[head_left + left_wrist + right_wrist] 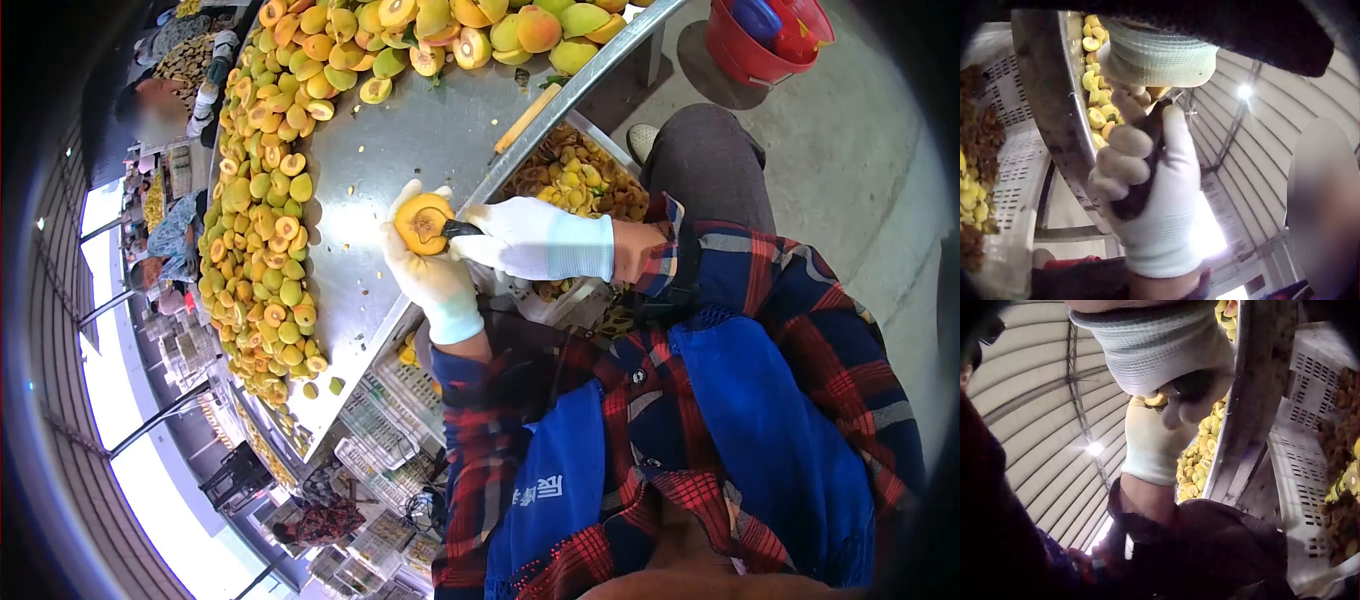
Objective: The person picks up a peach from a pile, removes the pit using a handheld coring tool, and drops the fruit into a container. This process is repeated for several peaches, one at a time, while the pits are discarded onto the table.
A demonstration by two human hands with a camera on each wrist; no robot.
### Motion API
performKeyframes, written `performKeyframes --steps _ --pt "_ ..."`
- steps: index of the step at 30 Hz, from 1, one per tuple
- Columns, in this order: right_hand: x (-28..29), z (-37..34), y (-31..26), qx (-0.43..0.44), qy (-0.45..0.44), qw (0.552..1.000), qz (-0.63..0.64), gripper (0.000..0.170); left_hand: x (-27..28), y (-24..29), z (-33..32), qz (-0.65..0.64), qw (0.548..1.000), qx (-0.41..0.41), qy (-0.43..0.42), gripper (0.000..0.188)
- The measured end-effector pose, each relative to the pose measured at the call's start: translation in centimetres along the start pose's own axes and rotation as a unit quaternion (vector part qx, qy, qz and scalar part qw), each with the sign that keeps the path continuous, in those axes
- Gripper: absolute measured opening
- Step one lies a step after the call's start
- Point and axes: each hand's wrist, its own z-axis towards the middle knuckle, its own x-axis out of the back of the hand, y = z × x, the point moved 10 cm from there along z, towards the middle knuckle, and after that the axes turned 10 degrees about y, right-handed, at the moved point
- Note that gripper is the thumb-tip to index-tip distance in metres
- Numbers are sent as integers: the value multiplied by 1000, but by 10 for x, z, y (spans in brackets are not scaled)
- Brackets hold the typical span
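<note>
My left hand (436, 285), in a white glove, grips a halved yellow peach (408, 214) above the metal table's near edge. The cut face with the brown-red centre is turned up in the head view. A white-gloved right hand (535, 238) holds a dark-handled pitting knife (462, 229). Its thin curved blade sits in the flesh around the centre of the peach. In the left wrist view the right fingers (1127, 140) wrap the dark handle (1132, 203), thumb along it. Seen from the right wrist, the left hand (1150, 440) is close under the right, with most of the peach hidden.
Peaches, many of them halved (265, 260), are heaped along the metal table (365, 165). A wooden-looking stick (527, 118) lies at its edge. Below stands a white crate (1297, 487) of brown scraps and yellow pieces. A red bucket (745, 45) stands on the floor; other people work beyond.
</note>
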Motion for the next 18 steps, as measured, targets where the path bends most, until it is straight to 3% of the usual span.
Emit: performKeyframes --steps 1,2,4,6,8,9,11,12,14,15,16,17,18 --pt "-13 -6 12 -139 -74 980 117 38 6 5 2 62 995 -69 45 55" --pt "-13 -6 10 -141 -75 980 116 38 12 14 2 123 979 -137 88 55" --pt "-23 -15 19 -247 -103 941 206 41 16 13 3 129 977 -138 95 53" --pt "-19 -11 15 -234 -149 949 151 42 17 17 3 136 975 -141 103 51" --pt "-15 -11 16 -205 -217 952 69 46 11 25 3 262 946 -146 119 49" --pt "-14 -8 21 -189 -238 952 25 46 17 27 5 262 947 -143 121 49" --pt "-11 -8 26 -175 -260 950 -20 47 4 21 11 422 895 -143 -2 44" --pt "-9 -11 29 -200 -269 942 -16 47 3 24 11 421 896 -142 -1 44" --pt "-11 -16 35 -225 -279 933 -11 48 1 9 12 423 905 -33 -36 51" --pt "-20 -20 30 -251 -294 916 105 49 -2 6 11 423 905 -34 -36 51" --pt "-25 -22 23 -272 -304 887 219 50 1 14 11 349 934 -73 29 48" --pt "-28 -26 19 -312 -284 849 318 51 8 21 9 271 952 -110 94 45" --pt "-33 -25 14 -317 -260 831 377 49 7 15 11 270 952 -114 93 45"
